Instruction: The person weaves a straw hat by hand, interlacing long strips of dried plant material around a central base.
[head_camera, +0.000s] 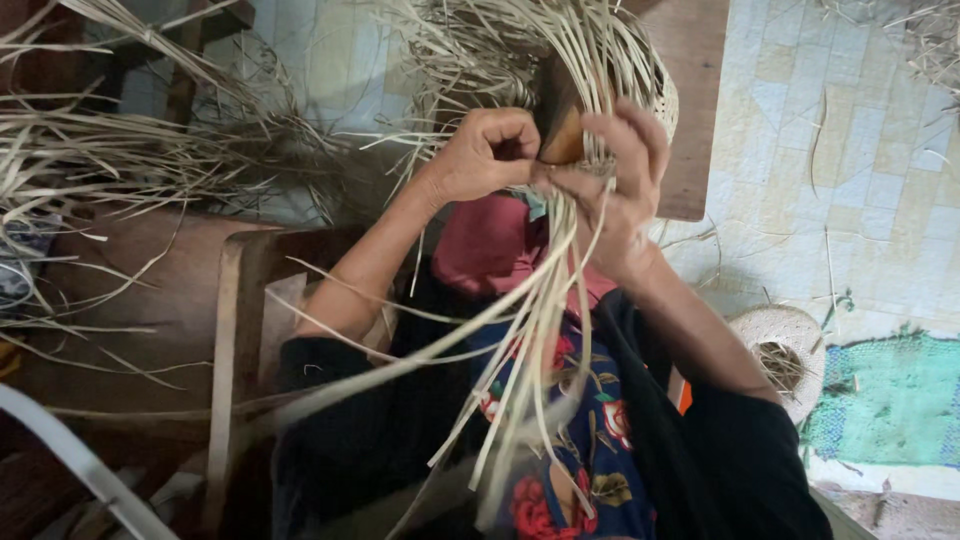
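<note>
Gripping straw strands (545, 300), block (560, 115) half-hidden

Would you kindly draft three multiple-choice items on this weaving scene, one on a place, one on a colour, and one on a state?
1. Where does the finished woven hat lie?
A. on the floor beside the green mat
B. on the wooden chair
C. on the person's lap

2. What colour is the block that the straw strips are woven around?
A. blue
B. brown
C. white

3. How is the left hand set?
A. flat and open
B. closed, pinching strips
C. hanging off the work

Answers: 1 A, the hat rests on the tiles at the mat's edge. 2 B, brown wood shows between both hands. 3 B, its fingers are curled shut on strips, opposite the right hand.
</note>
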